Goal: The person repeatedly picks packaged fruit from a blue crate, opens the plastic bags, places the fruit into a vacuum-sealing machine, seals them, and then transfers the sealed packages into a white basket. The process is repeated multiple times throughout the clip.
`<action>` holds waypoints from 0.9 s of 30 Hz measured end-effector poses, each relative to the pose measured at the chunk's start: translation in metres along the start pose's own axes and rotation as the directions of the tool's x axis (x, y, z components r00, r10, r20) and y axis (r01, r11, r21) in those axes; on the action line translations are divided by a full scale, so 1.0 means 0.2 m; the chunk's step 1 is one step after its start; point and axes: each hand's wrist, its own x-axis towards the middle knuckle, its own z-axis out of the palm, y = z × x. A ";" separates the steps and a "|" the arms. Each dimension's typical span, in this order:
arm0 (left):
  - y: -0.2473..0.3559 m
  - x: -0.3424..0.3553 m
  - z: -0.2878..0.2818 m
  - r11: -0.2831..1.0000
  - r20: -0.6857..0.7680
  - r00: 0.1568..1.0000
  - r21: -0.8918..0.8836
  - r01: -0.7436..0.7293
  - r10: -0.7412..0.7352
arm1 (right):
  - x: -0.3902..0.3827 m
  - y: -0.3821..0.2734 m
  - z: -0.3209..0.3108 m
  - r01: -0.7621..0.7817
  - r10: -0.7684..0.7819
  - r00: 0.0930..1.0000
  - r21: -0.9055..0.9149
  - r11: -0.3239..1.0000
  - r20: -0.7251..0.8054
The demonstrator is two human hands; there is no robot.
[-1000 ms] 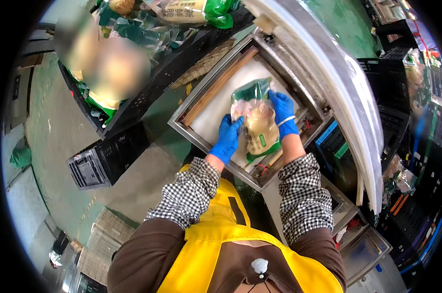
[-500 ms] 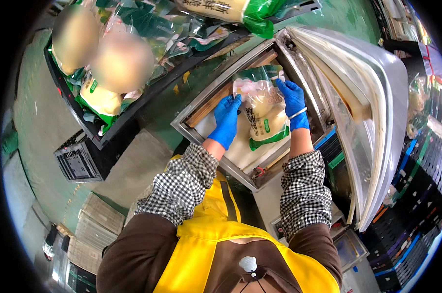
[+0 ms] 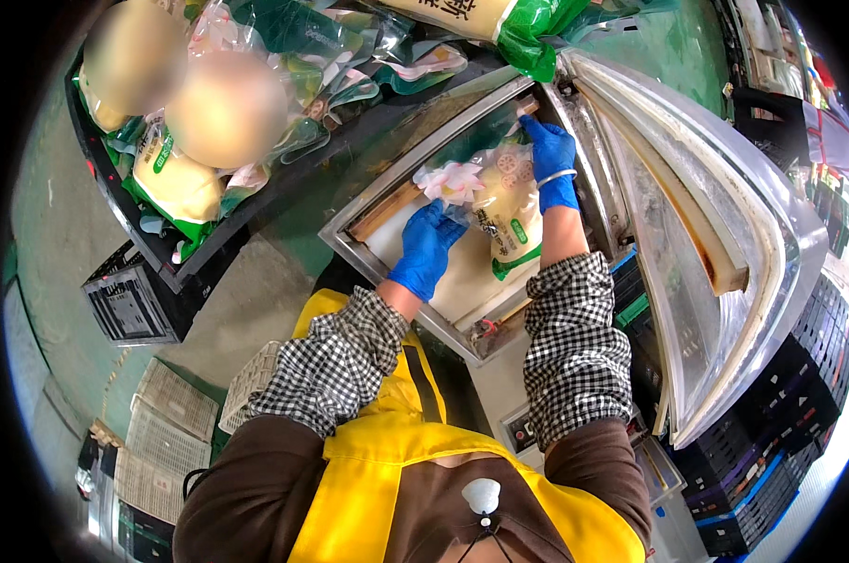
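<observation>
A printed plastic bag (image 3: 506,208) with pale contents, a pink flower print and a green bottom end lies tilted over the chamber of a metal-rimmed vacuum sealing machine (image 3: 357,231). My left hand (image 3: 428,246), in a blue glove, is closed on the bag's clear lower-left edge. At the bag's far right corner my right hand (image 3: 550,159), also blue-gloved, pinches the film. Between both hands the film is spread, with its filled part hanging toward me. The machine's clear domed lid (image 3: 725,206) stands raised on the right.
At the far left a black crate (image 3: 176,274) holds several similar filled bags (image 3: 176,183); another bag (image 3: 462,17) lies at the top. A black crate (image 3: 129,300) sits below it. White baskets (image 3: 166,427) stand at lower left, stacked dark crates (image 3: 772,422) at right.
The bag has turned, its film end now slanting toward the far left. My right hand has moved farther away, my left hand slightly nearer to me. Both still grip the bag.
</observation>
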 end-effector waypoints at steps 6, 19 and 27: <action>0.05 -0.07 0.02 0.989 -0.223 0.974 0.149 -0.003 0.036 | 0.08 0.05 0.08 0.076 -0.086 0.996 -0.272 0.959 -0.026; 0.23 -0.23 0.22 -0.628 0.672 0.591 0.705 -0.329 0.445 | 0.05 0.04 0.06 0.056 -0.083 0.995 -0.417 0.907 -0.046; 0.27 -0.23 0.26 -0.669 0.689 0.611 0.668 -0.328 0.389 | -0.02 -0.05 0.07 0.060 -0.111 0.990 -0.436 0.898 -0.092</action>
